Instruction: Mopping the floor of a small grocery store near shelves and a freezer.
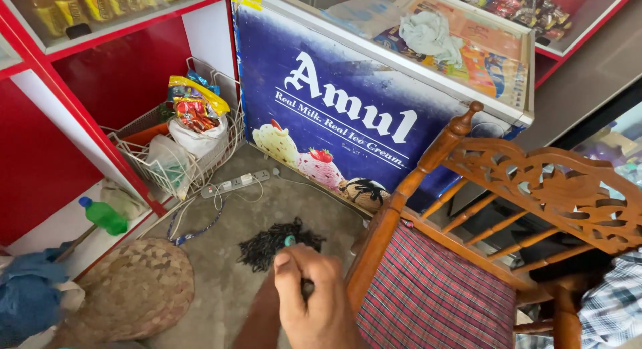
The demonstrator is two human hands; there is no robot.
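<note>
At bottom centre, one hand (314, 302) is closed around a thin handle (289, 242) whose dark bristle head (277, 244) rests spread on the grey floor (221, 282), suggesting a broom angled low to reach the corner. Whether it is the left or right hand cannot be told; no other hand shows. Just beside stands a carved wooden chair (468, 255); beyond, a blue chest freezer (348, 115), a power strip (234, 185) and a wire basket (180, 155).
</note>
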